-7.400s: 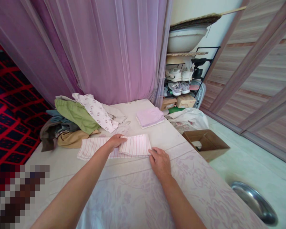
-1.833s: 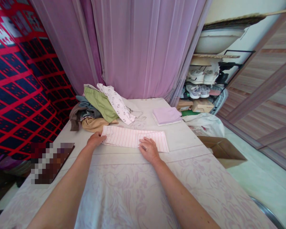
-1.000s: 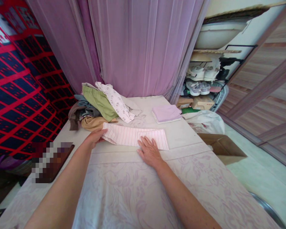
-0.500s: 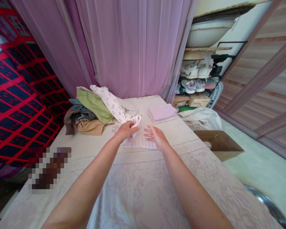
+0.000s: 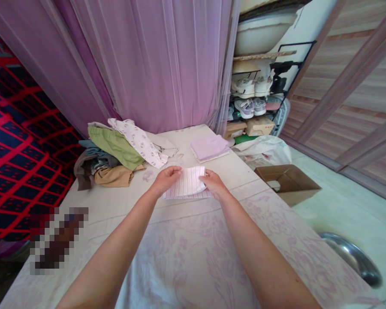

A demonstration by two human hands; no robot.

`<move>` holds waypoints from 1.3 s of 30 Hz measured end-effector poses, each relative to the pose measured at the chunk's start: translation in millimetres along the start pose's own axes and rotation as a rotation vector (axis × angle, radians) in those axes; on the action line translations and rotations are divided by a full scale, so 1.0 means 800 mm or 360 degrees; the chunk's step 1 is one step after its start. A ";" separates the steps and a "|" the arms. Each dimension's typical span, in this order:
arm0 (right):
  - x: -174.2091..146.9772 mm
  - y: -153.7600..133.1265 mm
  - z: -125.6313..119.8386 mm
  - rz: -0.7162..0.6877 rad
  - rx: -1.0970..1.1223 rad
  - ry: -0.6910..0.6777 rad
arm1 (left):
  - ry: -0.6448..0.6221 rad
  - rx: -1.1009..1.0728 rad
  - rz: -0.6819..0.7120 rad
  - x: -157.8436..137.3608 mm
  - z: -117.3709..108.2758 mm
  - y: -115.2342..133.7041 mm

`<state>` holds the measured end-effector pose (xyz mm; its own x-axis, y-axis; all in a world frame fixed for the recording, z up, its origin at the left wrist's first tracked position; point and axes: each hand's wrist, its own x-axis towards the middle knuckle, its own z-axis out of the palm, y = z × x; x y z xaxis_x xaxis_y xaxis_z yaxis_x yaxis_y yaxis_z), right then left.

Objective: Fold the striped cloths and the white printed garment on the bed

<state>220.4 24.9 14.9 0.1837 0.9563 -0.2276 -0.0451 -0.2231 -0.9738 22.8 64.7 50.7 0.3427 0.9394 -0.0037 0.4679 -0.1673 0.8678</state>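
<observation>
A pink-and-white striped cloth garment [image 5: 189, 180] lies partly folded on the bed [image 5: 193, 240], its upper layer lifted a little. My left hand [image 5: 167, 179] pinches its left edge between thumb and fingers. At the opposite edge my right hand [image 5: 214, 182] is closed on the cloth. The kind of garment cannot be made out. Beyond it, to the right, rests a folded lilac cloth [image 5: 209, 146] on top of a pale one.
To the left is a heap with green clothing [image 5: 116, 143], a white patterned garment [image 5: 138, 139] and tan clothing [image 5: 114, 176]. A wire hanger [image 5: 169, 149] lies behind. Off the bed's right side are a cardboard box [image 5: 286, 180], a metal basin [image 5: 350, 257] and a shoe rack [image 5: 260, 94].
My right hand, spread open before, has closed on the striped cloth's right edge. My left hand's bunched portion now lies spread flat between both hands. The view has shifted slightly right.
</observation>
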 end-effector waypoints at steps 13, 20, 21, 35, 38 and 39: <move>0.017 0.034 -0.033 -0.0114 -0.0412 0.0230 | -0.0013 0.1137 0.0294 -0.008 0.011 -0.065; 0.015 0.042 -0.038 -0.0110 -0.0629 0.0306 | -0.0045 0.1497 0.0178 -0.016 0.030 -0.049; 0.015 0.041 -0.038 -0.0115 -0.0660 0.0314 | -0.0040 0.1517 0.0168 -0.018 0.031 -0.047; 0.005 0.023 -0.045 -0.0199 -0.1151 0.0226 | -0.0218 0.1461 0.0370 -0.025 0.031 -0.041; 0.004 0.021 -0.043 -0.0217 -0.1232 0.0227 | -0.0238 0.1481 0.0347 -0.023 0.028 -0.046; 0.004 0.020 -0.044 -0.0216 -0.1241 0.0225 | -0.0244 0.1486 0.0352 -0.022 0.027 -0.046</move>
<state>254.5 18.0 -1.4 0.2633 0.9632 -0.0543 0.6756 -0.2243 -0.7023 16.9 47.7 8.1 0.5721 0.8201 -0.0100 0.8156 -0.5675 0.1131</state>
